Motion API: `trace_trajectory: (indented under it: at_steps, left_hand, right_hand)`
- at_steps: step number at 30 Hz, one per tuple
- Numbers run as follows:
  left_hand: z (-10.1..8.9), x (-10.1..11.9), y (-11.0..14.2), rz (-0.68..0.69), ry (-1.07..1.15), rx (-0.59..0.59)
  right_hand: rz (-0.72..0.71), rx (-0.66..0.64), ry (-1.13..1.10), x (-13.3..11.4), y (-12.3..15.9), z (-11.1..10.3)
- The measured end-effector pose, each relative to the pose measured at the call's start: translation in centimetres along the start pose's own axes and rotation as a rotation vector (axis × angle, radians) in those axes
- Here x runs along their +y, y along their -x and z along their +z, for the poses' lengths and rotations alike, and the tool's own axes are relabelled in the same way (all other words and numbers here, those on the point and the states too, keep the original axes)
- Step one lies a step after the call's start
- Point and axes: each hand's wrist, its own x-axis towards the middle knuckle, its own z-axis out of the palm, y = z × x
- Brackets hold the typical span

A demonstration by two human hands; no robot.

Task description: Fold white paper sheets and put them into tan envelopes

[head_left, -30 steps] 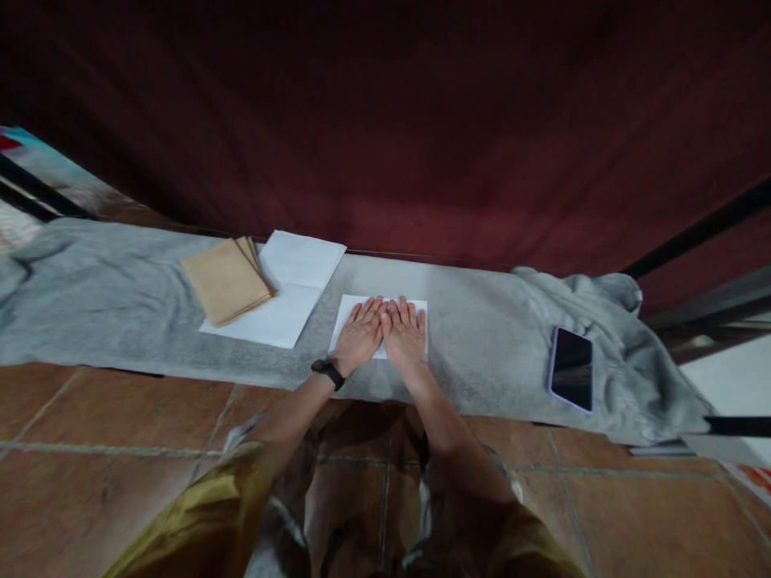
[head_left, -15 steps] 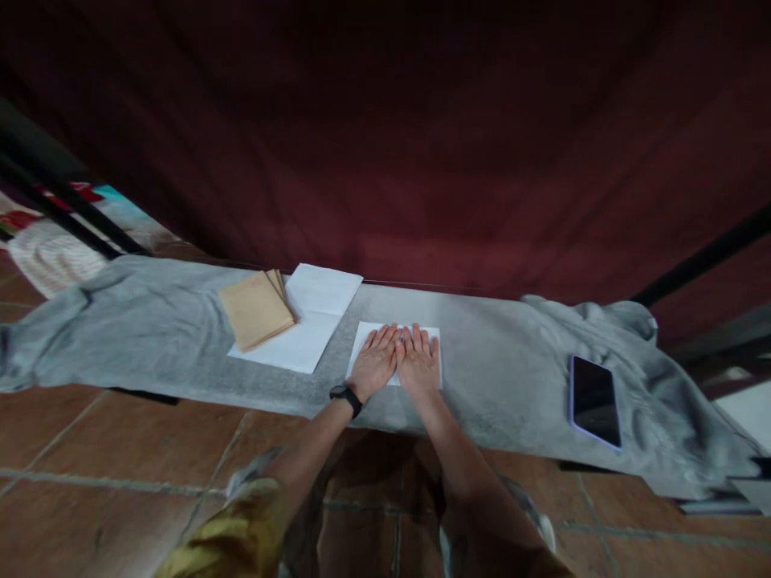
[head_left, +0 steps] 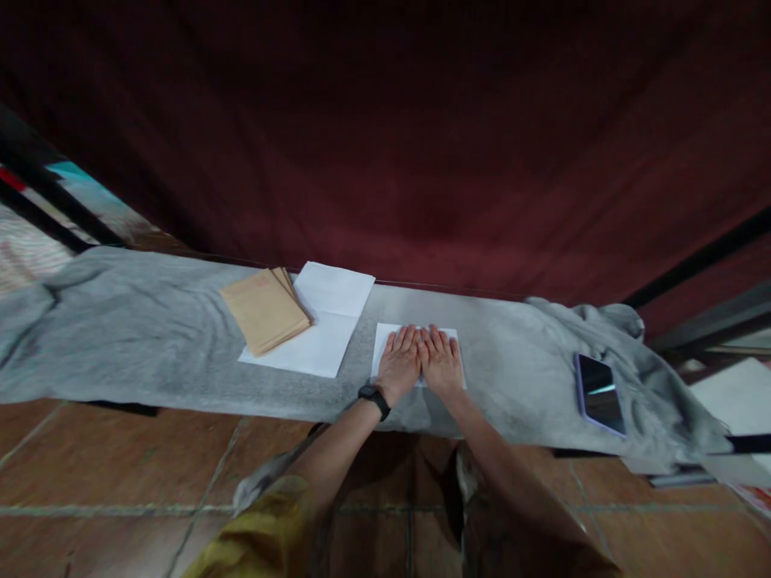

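Basically, both hands flat: left hand and right hand lie palm down, side by side, on the small white sheet, fingers extended, gripping nothing. Sheet sits on the grey cloth over the worktop, nearer the front edge; forearms come in across that edge, black watch on the left wrist. Sheet's left and right edges show past the hands.

Room: narrow strip of cloth between the small sheet and the larger creased sheet to the left; wide stretch of cloth on the right, up to the phone. Phone lies flat near the front edge, beside bunched cloth. Brown envelopes, stacked and a bit fanned, overlap the left side of the creased sheet, whose far end reaches the back edge by the dark red curtain. Tiled floor below the front edge.

Versus earlier: view shifted, hands and papers farther right in frame; hands still pressed on the same sheet, layout otherwise alike. Bright reflection now on the phone screen, dark before.
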Motion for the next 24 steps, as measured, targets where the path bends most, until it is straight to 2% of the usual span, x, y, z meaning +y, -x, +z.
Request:
trace_trajectory:
  at_steps: [8, 12, 15, 18, 20, 24]
  left_hand:
    - [0.2, -0.6, 0.3, 0.007, 0.046, 0.066]
    - [0.0, -1.5, 0.4, -0.045, 0.041, 0.068]
    - [-0.4, -1.9, 0.0, -0.123, 0.034, 0.076]
    - [-0.8, -1.4, -0.5, -0.175, 0.022, 0.097]
    - [-1.0, -0.5, -0.6, -0.141, 0.023, 0.086]
    - [-0.8, 1.1, -0.3, -0.021, 0.031, -0.005]
  right_hand:
    - [0.02, 0.053, 0.018, 0.5, 0.2, 0.8]
    - [0.071, 0.091, -0.013, 0.8, 0.4, 1.4]
    - [0.124, 0.084, -0.051, 1.0, 0.2, 1.0]
    - [0.169, 0.076, -0.099, 0.9, -0.2, -0.1]
    - [0.169, 0.081, -0.137, 0.6, -0.6, -0.8]
    - [0.016, 0.045, -0.218, -0.4, -1.1, -1.2]
